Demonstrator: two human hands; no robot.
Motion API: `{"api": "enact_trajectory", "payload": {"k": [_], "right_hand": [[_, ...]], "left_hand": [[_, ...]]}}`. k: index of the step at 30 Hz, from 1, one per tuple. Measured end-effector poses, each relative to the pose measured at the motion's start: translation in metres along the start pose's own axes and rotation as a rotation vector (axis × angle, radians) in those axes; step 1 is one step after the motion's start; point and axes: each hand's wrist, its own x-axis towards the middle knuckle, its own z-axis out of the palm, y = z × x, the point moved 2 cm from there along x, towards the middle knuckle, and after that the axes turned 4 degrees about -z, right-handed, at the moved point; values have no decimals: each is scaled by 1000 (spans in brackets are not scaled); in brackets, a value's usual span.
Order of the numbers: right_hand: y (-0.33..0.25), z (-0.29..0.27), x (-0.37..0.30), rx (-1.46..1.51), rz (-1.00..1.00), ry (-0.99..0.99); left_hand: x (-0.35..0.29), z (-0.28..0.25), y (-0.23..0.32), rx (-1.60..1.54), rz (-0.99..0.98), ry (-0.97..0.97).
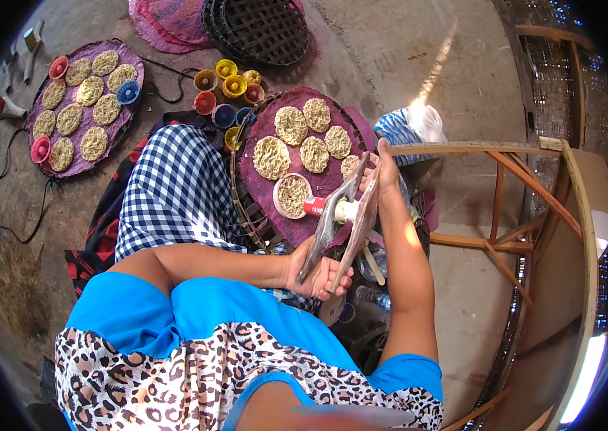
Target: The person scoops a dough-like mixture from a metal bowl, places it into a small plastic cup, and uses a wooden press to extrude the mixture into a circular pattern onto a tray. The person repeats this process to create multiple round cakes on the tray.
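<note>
Both of my hands grip a hand press (329, 233) made of two long wooden bars, tilted over a round tray. My left hand (320, 276) wraps the near ends of the bars, while my right hand (384, 176) closes round the far ends. Between and through the bars sits a cylinder (314, 206), red on one side and white on the other, with pale dough at its white part. Beside the red end lies a pink ring (278, 205) filled with pale noodle-like strands (292, 196). Several round strand cakes (271, 158) rest on the tray's purple sheet (286, 228).
Another tray (83, 79) of strand cakes lies at far left, with small coloured cups on it. More cups (234, 86) cluster beyond my checked-cloth knee. Dark woven trays (255, 32) are stacked at the back. A wooden frame (476, 149) stands close by my right arm.
</note>
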Motion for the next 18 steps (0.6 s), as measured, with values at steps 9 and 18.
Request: {"api": "enact_trajectory", "payload": {"k": [9,18], "right_hand": [[-3,26,-9,59,-80,-42],[-9,31,-28,129,-155,-118]], "left_hand": [[-11,3,-3,158,84,308],[-9,9,-11,185,124,290]]}}
